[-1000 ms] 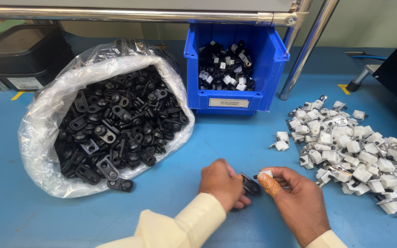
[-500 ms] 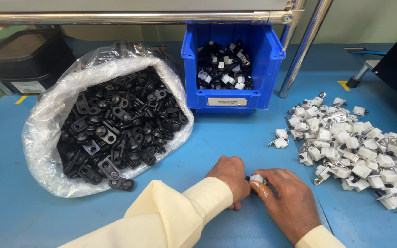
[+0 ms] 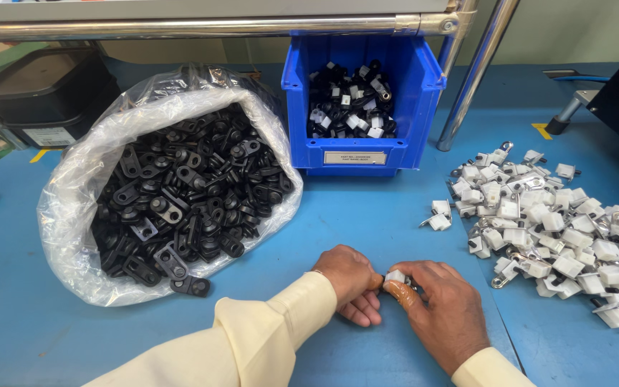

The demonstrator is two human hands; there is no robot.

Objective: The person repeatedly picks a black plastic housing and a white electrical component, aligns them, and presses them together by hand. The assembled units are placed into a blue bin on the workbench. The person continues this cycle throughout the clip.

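Observation:
Both my hands meet low on the blue table (image 3: 367, 215). My left hand (image 3: 352, 283) is closed around a black plastic part that is almost fully hidden in the fist. My right hand (image 3: 442, 315) pinches a small white clip (image 3: 395, 276) between thumb and fingers and presses it against the left hand. To the left lies a clear bag of black plastic brackets (image 3: 180, 193). A heap of white clips with metal tabs (image 3: 560, 229) lies to the right.
A blue bin (image 3: 363, 154) holding joined black and white pieces stands at the back centre, under a metal rail (image 3: 202, 29). A slanted metal post (image 3: 478, 72) rises right of it. A black container (image 3: 44, 93) sits at the far left.
My hands have come together. The black part visible between them a second ago is now hidden in my left fist, and the white clip is pressed against it.

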